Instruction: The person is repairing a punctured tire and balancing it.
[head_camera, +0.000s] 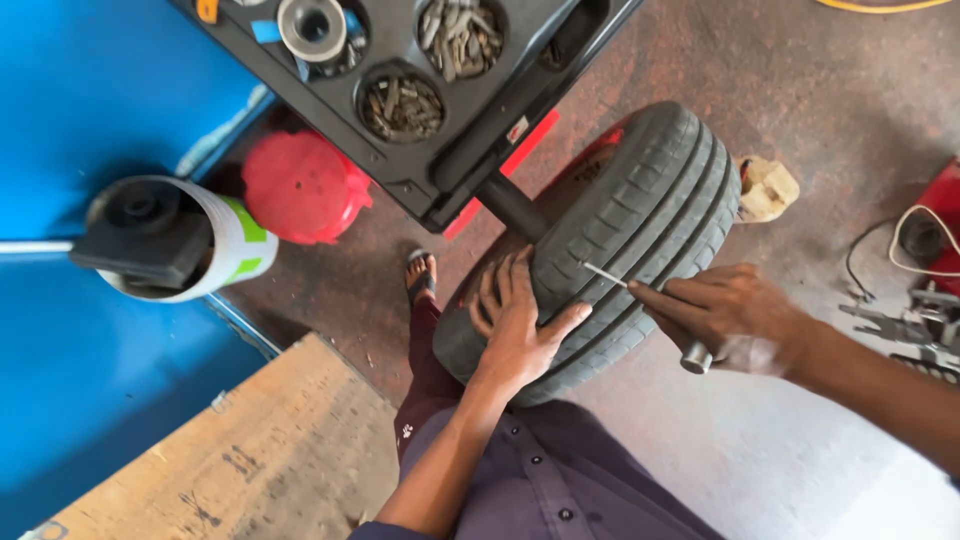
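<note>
Wall: blue panels (80, 380) at left.
Tray (430, 150): black, cups of metal bits.
Left hand (515, 325): my fingers spread flat on the tyre (640, 210).
Right hand (725, 310): fingers pinching a tool (640, 295), tip in tread.
Floor (760, 440): worn concrete.

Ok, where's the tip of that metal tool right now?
Head view, centre-right: the tool, held in the right hand, touches the tyre tread beside the left hand.

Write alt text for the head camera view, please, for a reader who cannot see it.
The left hand steadies a mounted tyre while the right hand pushes a thin metal tool into its tread. A black parts tray sits above.
</note>
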